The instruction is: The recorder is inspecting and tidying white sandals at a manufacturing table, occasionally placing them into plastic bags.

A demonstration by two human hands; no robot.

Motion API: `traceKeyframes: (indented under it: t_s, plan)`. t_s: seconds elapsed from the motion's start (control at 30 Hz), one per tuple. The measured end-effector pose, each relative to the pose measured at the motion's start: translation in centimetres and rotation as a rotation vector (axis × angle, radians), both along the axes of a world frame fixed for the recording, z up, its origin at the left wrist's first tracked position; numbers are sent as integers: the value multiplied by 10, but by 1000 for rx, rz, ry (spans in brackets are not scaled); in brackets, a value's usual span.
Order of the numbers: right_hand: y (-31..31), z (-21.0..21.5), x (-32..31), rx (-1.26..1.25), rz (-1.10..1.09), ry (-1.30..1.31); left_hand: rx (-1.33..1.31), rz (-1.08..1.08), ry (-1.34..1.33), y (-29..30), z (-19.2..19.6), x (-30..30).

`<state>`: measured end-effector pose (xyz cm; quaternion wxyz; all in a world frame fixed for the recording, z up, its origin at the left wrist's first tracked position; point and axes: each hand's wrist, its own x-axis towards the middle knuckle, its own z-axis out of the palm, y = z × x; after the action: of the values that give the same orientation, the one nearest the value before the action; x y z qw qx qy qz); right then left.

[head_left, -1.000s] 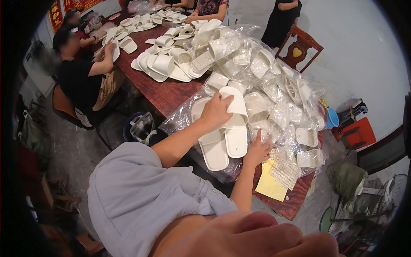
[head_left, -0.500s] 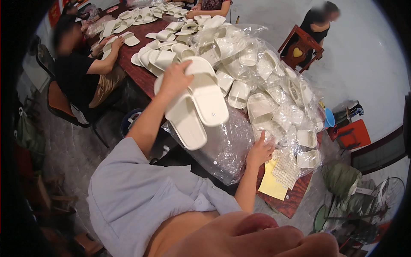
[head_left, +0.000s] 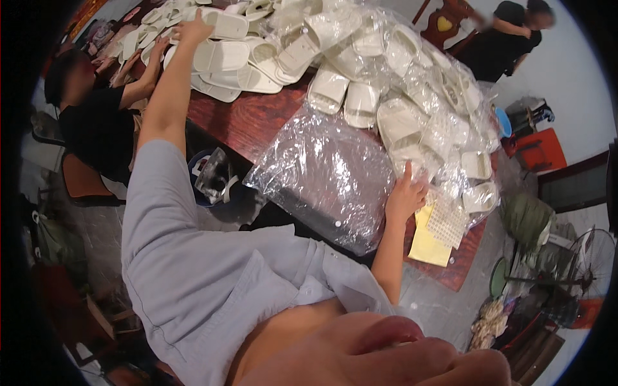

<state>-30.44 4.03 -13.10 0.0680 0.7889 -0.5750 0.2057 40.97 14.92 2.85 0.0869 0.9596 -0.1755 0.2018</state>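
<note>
At the far left, my left hand [head_left: 195, 28] reaches out with fingers spread over off-white slide slippers [head_left: 221, 56] that lie overlapped on the table. It touches or hovers just above them; I cannot tell which. My right hand [head_left: 405, 194] rests with fingers apart at the near edge of a heap of bagged slippers [head_left: 402, 119]. Beside its fingers lie a sheet of small printed stickers [head_left: 447, 220] and a yellow sheet [head_left: 430, 243]. Between my arms a clear plastic bag [head_left: 322, 183] lies flat over the table's near edge.
The dark red wooden table [head_left: 248, 125] runs away to the far left. A seated co-worker [head_left: 96, 116] in black handles slippers there. Another person [head_left: 502, 45] stands behind a carved chair [head_left: 444, 22]. A bin [head_left: 209, 183] is below the near edge; a fan [head_left: 589, 264] stands at right.
My left hand held a pair of slippers over the near table; now it is at the far left without that pair. My right hand stays by the sticker sheet. The view has shifted.
</note>
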Motion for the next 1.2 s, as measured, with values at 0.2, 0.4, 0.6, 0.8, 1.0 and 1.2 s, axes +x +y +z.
traceKeyframes:
  t_s: [0.2,0.4,0.6,0.8,1.0,1.2]
  plan:
    - [-3,-7,0,-25,-14,21,156,-721,-39,-49,-26,-226]
    - [-6,-9,-3,-19,-18,15,192,-1537,255,-1,-75,-524]
    - [-13,12,-20,82,148,-304,94,-1537,274,15,-137,-592]
    - [-41,56,-17,247,396,-691,-38,-1582,119,19,-165,-586]
    - [-92,76,-10,502,303,-1124,0,-1588,167,19,-160,-586]
    - [-134,117,-25,363,459,-1282,-1,-1574,151,19,-163,-586]
